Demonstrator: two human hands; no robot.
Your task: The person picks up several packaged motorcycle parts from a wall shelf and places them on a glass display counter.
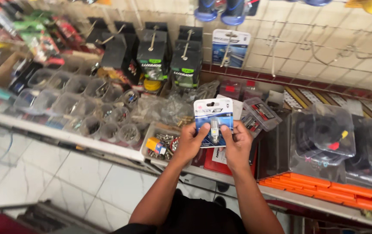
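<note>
Both hands are up over the front edge of the bench (108, 149), sharing one small blister pack (214, 121). The left hand (190, 143) is curled around its lower left edge with the thumb laid on the face; the right hand (237, 146) is closed on the lower right edge the same way. Neither is wide open, and both pinch the card.

The pack is a white-and-blue card with a clear bubble over a small bulb in the middle. I'd judge it very light, the card stiff enough to stay flat, the bubble smooth, a bit slick and easy to dent. The bulb inside looks fragile, so the card edges, where the fingers already sit, seem the sensible place to hold it.

Just beneath the hands lies a red flat package (214, 162), and to the left an open tray of small metal parts (162, 145). To the right runs a stack of orange strips (324, 188), with clear plastic tubs (324, 134) above it holding dark coiled things.

Farther left, rows of clear cups (82, 104) hold small fittings. Behind them black boxes (153, 54) with green labels hang on hooks, beside a blue-and-white carded pack (230, 47) on the tiled wall (324, 34).
</note>
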